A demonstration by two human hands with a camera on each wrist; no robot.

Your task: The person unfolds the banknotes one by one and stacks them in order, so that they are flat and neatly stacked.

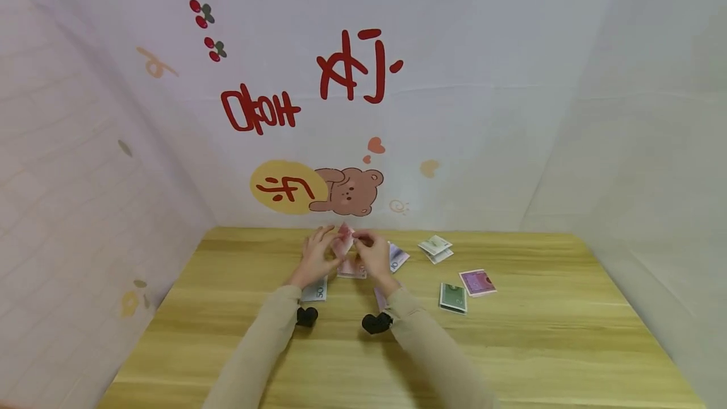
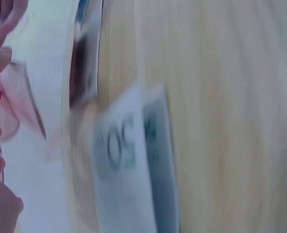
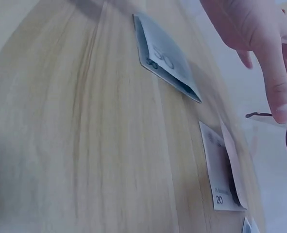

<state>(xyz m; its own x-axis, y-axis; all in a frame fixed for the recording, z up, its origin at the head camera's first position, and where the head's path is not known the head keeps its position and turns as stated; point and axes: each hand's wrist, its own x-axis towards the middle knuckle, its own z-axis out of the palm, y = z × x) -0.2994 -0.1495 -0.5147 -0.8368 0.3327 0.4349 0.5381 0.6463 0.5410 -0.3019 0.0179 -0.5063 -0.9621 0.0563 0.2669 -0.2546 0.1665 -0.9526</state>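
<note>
Above the far part of the table, a pink banknote [image 1: 343,243] is held up between both hands. My left hand [image 1: 315,260] grips its left side with thumb and fingers. From the other side, my right hand [image 1: 375,259] pinches its edge between thumb and forefinger. The left wrist view shows the pink banknote [image 2: 24,94] bent, with fingertips along it. Right under the hands lies a reddish banknote [image 1: 352,269]. A folded 50 banknote [image 1: 315,290] rests below my left hand, its halves springing apart in the left wrist view.
Right of the hands lie a bluish 10 banknote [image 1: 398,257], a folded pale banknote [image 1: 435,248], a green banknote [image 1: 453,297] and a magenta one [image 1: 478,283]. A purple banknote [image 1: 380,298] is partly hidden by the right wrist. A printed white cloth [image 1: 466,112] rises behind the table.
</note>
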